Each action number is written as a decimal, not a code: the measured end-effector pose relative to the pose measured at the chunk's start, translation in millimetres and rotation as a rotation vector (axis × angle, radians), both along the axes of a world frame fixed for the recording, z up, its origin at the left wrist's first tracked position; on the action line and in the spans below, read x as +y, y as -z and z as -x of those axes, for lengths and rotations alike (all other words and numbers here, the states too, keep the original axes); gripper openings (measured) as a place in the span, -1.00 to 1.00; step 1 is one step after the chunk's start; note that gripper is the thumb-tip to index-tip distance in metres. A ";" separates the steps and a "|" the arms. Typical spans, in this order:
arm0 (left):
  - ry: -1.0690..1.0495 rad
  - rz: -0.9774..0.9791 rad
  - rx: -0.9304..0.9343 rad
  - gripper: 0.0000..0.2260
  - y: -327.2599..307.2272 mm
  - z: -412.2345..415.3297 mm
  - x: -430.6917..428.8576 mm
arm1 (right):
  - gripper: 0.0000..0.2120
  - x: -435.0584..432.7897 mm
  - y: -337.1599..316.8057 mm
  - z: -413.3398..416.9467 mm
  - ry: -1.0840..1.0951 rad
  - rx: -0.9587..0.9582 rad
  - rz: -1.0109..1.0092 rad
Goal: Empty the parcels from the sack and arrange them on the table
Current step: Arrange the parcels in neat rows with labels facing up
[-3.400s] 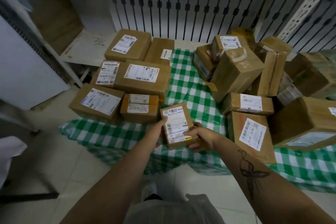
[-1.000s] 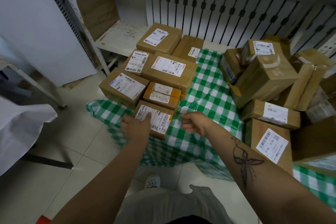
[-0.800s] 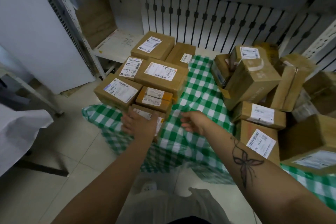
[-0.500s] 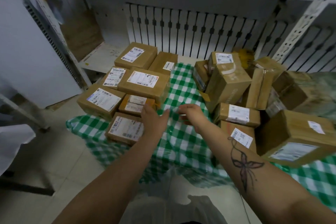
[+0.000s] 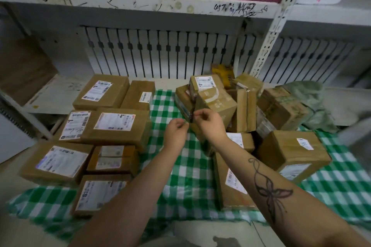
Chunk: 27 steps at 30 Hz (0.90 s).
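Flat parcels (image 5: 116,126) lie in neat rows at the left of the frame on the green-checked counter (image 5: 186,176). A pile (image 5: 216,104) of more sits right of centre, beside the crumpled sack (image 5: 309,102). Between them the left hand (image 5: 176,135) hovers, loosely curled and holding nothing. The right hand (image 5: 210,125) has its fingers (image 5: 200,115) pinched together at the pile's edge; I cannot tell whether they grip anything.

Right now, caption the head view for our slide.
Left hand and right hand raised before heaped parcels, arranged parcels on left.
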<state>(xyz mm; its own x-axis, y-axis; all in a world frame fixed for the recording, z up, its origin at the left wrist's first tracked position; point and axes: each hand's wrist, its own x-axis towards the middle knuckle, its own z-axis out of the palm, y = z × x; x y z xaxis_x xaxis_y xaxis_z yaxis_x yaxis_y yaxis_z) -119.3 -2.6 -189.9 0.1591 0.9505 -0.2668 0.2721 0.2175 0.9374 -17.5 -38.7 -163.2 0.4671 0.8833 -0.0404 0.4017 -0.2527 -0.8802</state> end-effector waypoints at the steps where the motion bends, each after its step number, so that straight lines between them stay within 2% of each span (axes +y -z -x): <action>1: 0.014 0.006 -0.014 -0.77 -2.1 -5.6 9.1 | -0.80 6.3 -4.8 -4.6 0.013 -0.017 -0.014; 7: 0.049 0.030 -0.071 -0.76 -12.0 -27.0 65.0 | -0.84 47.0 -28.8 -31.4 0.102 -0.052 -0.077; 12: 0.043 0.027 -0.088 -0.76 -12.0 -36.8 104.1 | -0.78 76.1 -39.8 -60.6 0.223 0.000 -0.061; 18: 0.014 0.073 -0.105 -0.80 -5.4 -66.3 132.2 | -0.78 112.5 -33.0 -96.1 0.271 -0.032 0.065; 24: -0.007 0.118 -0.078 -0.78 -6.8 -94.0 154.3 | -0.64 145.5 -23.6 -128.3 0.236 -0.108 0.192; 27: 0.030 0.148 -0.068 -0.75 -3.7 -104.4 165.5 | -0.57 160.9 -22.3 -141.9 0.249 -0.026 0.279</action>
